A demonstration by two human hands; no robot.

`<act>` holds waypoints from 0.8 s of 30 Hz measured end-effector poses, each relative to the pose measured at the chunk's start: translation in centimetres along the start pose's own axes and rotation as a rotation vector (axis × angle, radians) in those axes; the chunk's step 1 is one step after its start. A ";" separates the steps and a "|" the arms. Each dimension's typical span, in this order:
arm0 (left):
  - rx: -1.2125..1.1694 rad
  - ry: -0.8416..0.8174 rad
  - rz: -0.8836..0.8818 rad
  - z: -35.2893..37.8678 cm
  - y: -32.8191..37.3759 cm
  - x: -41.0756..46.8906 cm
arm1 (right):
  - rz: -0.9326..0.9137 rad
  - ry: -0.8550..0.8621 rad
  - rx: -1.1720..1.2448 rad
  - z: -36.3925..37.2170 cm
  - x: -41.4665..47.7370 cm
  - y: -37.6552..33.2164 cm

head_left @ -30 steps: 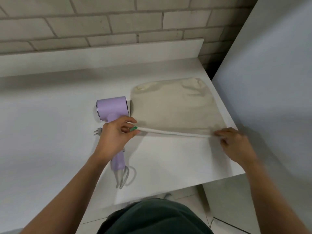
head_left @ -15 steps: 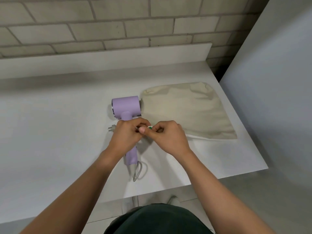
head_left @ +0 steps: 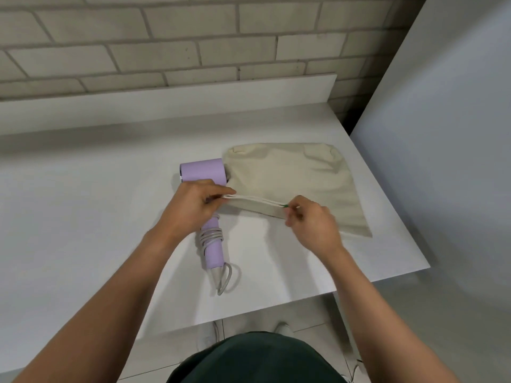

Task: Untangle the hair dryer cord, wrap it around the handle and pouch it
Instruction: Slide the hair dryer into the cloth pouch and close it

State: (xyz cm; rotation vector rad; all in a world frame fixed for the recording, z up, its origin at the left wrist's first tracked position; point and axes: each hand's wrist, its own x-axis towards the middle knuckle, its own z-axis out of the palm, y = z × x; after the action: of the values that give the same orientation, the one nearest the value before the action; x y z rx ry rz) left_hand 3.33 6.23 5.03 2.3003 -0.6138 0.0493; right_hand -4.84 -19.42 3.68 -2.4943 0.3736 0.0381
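Note:
A lilac hair dryer (head_left: 203,172) lies on the white table (head_left: 83,217), handle pointing toward me, with its grey cord (head_left: 211,237) wound around the handle and a loop trailing off the end. A cream drawstring pouch (head_left: 293,178) lies flat just right of the dryer. My left hand (head_left: 193,207) pinches the pouch's left front corner, above the dryer handle. My right hand (head_left: 312,222) pinches the white drawstring (head_left: 257,200) near its green tip, and the string runs taut between both hands.
A low white backsplash and a brick wall (head_left: 166,51) close off the back. A grey panel (head_left: 442,161) stands on the right, past the table's right edge. The table's front edge cuts across near my torso, with tiled floor below.
My hands were together at the pouch's left corner half a second ago. Now the right hand has moved right, drawing the string out. The camera view shifted slightly.

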 end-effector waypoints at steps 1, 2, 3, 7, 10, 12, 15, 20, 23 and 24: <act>0.033 -0.006 -0.002 -0.3 -0.2 0.3 | 0.032 0.022 -0.005 -0.7 0.0 1.4; 0.057 -0.022 -0.004 -0.3 -0.2 0.5 | 0.044 0.036 -0.007 -1.3 -0.1 2.5; 0.067 -0.047 -0.008 -0.3 0.0 0.7 | 0.038 0.049 -0.026 -1.8 -0.1 3.2; 0.087 -0.149 -0.049 0.9 1.5 1.3 | -0.016 0.098 -0.082 -2.5 0.3 4.0; 0.124 -0.093 -0.071 1.7 1.0 1.9 | -0.017 0.089 -0.136 -2.8 0.3 4.5; 0.146 -0.054 -0.072 1.7 0.6 2.3 | -0.015 0.123 -0.177 -3.2 0.0 5.5; 0.223 0.006 -0.094 1.5 0.4 2.5 | 0.072 0.181 -0.277 -4.5 -0.4 8.0; 0.290 0.118 -0.176 1.5 0.2 2.1 | 0.392 0.171 -0.321 -7.2 -1.0 12.4; 0.174 0.093 -0.146 2.2 0.4 2.0 | 0.379 0.144 -0.404 -7.6 -1.3 11.9; 0.137 0.079 -0.150 2.4 0.6 1.9 | 0.296 0.191 -0.390 -7.4 -1.2 11.4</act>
State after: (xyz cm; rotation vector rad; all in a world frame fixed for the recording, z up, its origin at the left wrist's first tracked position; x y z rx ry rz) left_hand 4.37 3.46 4.09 2.4575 -0.4070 0.1131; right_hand -9.55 -32.20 3.31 -2.8097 0.8882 -0.0093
